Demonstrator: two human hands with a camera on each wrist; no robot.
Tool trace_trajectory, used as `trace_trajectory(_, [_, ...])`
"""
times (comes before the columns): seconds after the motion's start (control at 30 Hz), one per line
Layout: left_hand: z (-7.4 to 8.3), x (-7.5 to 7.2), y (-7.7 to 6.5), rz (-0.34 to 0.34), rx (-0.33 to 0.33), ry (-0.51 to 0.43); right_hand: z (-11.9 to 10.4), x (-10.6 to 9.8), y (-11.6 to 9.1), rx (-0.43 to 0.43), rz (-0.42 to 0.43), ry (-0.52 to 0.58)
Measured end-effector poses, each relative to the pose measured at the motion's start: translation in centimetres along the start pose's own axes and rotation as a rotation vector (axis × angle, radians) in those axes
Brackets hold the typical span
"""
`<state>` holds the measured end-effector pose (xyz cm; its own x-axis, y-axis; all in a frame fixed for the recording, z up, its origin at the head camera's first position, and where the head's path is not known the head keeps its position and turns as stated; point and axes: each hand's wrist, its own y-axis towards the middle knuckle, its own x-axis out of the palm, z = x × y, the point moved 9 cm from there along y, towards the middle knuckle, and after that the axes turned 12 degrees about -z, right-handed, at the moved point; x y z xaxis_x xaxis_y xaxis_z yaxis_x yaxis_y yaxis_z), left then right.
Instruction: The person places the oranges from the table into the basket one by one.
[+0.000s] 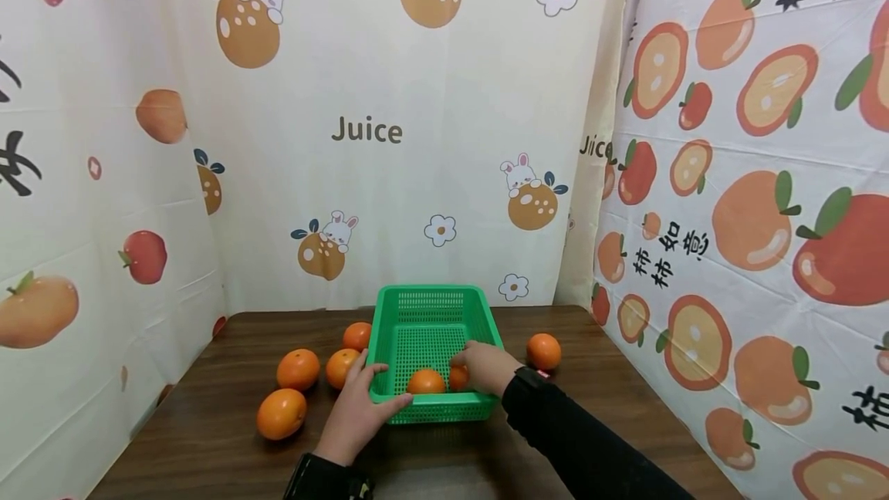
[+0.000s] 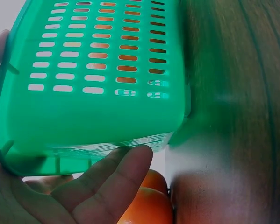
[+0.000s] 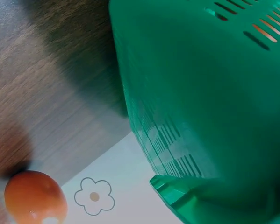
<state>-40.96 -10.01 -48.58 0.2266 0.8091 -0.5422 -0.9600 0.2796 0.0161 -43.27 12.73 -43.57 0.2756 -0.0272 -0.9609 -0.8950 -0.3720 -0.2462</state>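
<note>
A green plastic basket with slotted walls stands on the table. My left hand grips its near left corner, thumb along the front rim and fingers at the left side. In the left wrist view, fingers lie against the outside of the basket wall. My right hand reaches over the right rim and holds an orange low inside, partly hidden by the hand. Beside it, another orange rests on the basket floor. The right wrist view shows the basket's outer wall, not the fingers.
Left of the basket, several oranges sit on the brown wooden table, among them a near one and one against the basket. A single orange lies to the right. Fruit-printed curtains enclose the back and sides.
</note>
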Motion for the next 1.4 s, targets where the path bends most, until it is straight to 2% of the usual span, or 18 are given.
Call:
trace_trajectory(0.2, [0.12, -0.07, -0.07, 0.001, -0.002, 0.001, 0.27, 0.43, 0.38, -0.015, 0.001, 0.001])
trace_trajectory(0.8, [0.00, -0.11, 0.27, 0.012, -0.003, -0.006, 0.07, 0.00, 0.09, -0.048, 0.035, -0.003])
trace_trajectory(1.0, [0.03, -0.06, 0.17, 0.020, 0.003, 0.001, -0.27, -0.18, -0.28, -0.082, 0.051, 0.009])
trace_trajectory(1.4, [0.10, -0.03, -0.14, 0.021, 0.008, 0.005, -0.01, -0.18, -0.43, -0.092, 0.068, 0.027])
